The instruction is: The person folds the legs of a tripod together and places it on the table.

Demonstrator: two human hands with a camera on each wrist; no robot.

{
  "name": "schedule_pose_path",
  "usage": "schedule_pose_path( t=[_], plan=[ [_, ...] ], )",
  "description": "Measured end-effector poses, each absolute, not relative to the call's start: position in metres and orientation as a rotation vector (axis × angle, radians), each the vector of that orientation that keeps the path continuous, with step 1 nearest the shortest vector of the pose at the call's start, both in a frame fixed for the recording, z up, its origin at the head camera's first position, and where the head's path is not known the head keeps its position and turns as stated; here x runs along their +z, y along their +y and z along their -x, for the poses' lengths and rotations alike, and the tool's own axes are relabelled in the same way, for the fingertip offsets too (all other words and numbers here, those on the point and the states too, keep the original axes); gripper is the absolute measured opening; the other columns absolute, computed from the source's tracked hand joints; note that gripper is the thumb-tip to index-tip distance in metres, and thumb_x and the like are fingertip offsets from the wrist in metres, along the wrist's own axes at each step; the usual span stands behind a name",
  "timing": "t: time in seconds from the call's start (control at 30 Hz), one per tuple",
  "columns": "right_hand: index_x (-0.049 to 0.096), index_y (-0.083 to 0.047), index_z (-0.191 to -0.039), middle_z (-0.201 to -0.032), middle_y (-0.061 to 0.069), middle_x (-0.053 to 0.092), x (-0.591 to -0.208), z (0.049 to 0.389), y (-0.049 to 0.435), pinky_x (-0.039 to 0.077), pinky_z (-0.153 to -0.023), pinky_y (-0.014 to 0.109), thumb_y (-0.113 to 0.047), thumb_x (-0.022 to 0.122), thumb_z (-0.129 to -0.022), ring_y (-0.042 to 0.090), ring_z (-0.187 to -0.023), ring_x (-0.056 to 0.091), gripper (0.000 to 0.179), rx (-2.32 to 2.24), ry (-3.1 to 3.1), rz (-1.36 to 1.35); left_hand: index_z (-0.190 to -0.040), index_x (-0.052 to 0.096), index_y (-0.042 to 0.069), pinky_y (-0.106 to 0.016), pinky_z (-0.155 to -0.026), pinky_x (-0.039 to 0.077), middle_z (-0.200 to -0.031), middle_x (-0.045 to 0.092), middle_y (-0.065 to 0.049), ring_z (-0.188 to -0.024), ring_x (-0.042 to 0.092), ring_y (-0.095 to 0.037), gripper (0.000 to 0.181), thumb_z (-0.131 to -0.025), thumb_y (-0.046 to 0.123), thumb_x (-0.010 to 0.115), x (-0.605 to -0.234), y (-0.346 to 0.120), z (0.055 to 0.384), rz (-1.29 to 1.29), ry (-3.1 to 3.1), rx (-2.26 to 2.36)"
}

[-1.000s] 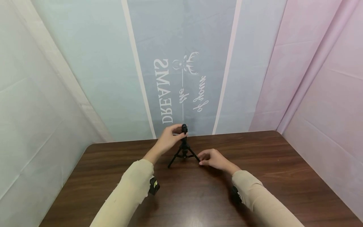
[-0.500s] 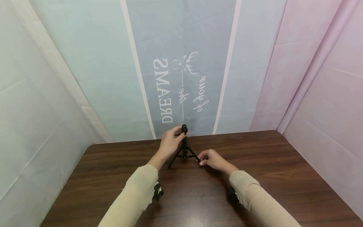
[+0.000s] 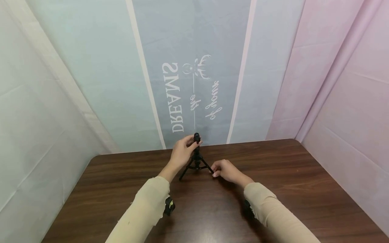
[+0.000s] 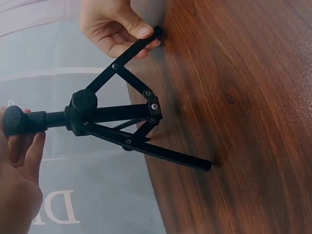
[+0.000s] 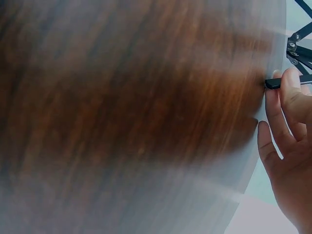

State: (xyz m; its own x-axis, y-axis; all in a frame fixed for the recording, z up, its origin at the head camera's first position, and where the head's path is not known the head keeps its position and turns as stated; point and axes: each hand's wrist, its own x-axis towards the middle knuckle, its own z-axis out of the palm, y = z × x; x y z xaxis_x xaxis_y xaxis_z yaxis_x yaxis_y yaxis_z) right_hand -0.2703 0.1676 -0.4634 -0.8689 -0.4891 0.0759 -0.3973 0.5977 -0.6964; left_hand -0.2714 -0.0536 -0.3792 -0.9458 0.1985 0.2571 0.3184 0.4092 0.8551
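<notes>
A small black tripod (image 3: 197, 157) stands upright with its legs spread near the far edge of the table. My left hand (image 3: 181, 152) grips its top, beside a round knob with a star on it (image 4: 14, 117) in the left wrist view. Low on the right side, my right hand (image 3: 226, 170) pinches the end of one tripod leg (image 4: 141, 48) between thumb and fingers. In the right wrist view the tip of that leg (image 5: 274, 83) pokes out past the right fingertips. Another leg (image 4: 180, 157) reaches toward the wood, free of both hands.
The dark brown wooden table (image 3: 206, 209) has rounded far corners. A printed cloth backdrop (image 3: 194, 40) hangs right behind it, with pale cloth walls left and right. Dark wrist devices (image 3: 169, 206) sit under the cream sleeves.
The left hand and forearm have shifted slightly right around the tripod top, mostly in the first half second. The right hand keeps its pinch on the leg. The tripod stays in nearly the same place.
</notes>
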Motion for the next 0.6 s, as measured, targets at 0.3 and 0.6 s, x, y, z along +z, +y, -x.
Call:
schedule_pose_path(
  t=[0.3, 0.6],
  plan=[
    [0.074, -0.005, -0.09, -0.08, -0.004, 0.069, -0.4632, 0.2692, 0.1661, 0.054, -0.073, 0.03, -0.003, 0.076, -0.084, 0.007, -0.076, 0.062, 0.006, -1.132, 2.714, 0.731, -0.137, 0.06, 0.011, -0.043, -0.101, 0.047, -0.12, 0.07, -0.006, -0.118, 0.061, -0.023, 0.038, -0.101, 0.024, 0.061, -0.3797, -0.0522, 0.2727, 0.43, -2.54, -1.583],
    [0.074, -0.006, -0.088, -0.078, -0.004, 0.069, -0.4642, 0.2691, 0.1616, 0.054, -0.074, 0.033, -0.004, 0.076, -0.083, 0.009, -0.075, 0.063, 0.006, -1.148, 2.757, 0.739, -0.131, 0.065, 0.012, -0.044, -0.099, 0.048, -0.117, 0.071, -0.005, -0.117, 0.061, -0.023, 0.032, -0.1, 0.023, 0.062, -0.3816, -0.0535, 0.2707, 0.4, -2.492, -1.593]
  ],
)
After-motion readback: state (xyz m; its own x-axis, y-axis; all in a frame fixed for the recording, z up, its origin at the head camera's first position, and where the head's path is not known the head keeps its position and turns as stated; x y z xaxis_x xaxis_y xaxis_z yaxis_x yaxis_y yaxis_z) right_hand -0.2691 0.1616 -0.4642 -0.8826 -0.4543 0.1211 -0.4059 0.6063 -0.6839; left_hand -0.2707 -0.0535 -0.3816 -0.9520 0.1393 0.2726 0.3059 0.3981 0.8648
